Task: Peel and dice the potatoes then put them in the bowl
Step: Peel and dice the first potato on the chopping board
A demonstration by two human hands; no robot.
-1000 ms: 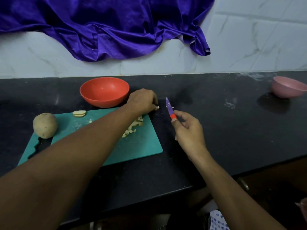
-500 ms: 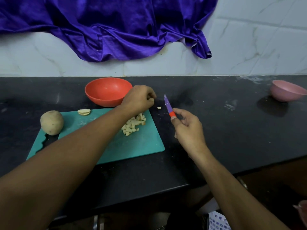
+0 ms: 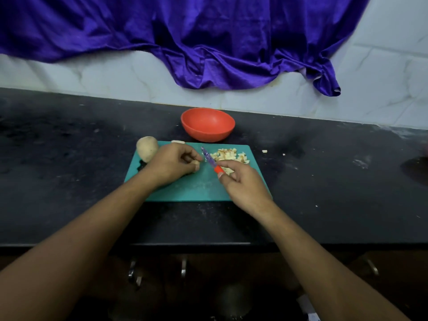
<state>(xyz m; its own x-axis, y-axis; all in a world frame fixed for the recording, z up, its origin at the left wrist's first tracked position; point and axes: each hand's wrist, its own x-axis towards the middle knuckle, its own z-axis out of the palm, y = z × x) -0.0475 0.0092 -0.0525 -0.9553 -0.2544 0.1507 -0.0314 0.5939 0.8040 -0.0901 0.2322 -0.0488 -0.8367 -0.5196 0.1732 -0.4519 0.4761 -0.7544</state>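
A teal cutting board (image 3: 196, 188) lies on the black counter. A pile of diced potato (image 3: 229, 156) sits on its far right part. My left hand (image 3: 172, 164) rests on the board with fingers curled around a small potato piece (image 3: 196, 163). My right hand (image 3: 243, 184) grips a small knife (image 3: 209, 159) with a purple blade and an orange handle, its tip pointing toward the left hand. A whole unpeeled potato (image 3: 147, 148) sits at the board's far left corner. The red bowl (image 3: 207, 124) stands just behind the board and looks empty.
A potato slice (image 3: 177, 142) lies at the board's far edge. Two stray potato bits (image 3: 264, 151) lie on the counter to the right of the board. A purple cloth (image 3: 185, 38) hangs on the white tiled wall behind. Cabinet handles (image 3: 183, 269) show below the counter edge.
My left hand came back from the counter beyond the board onto the board, closed on a potato piece. My right hand brought the knife over the board. The view shifted left.
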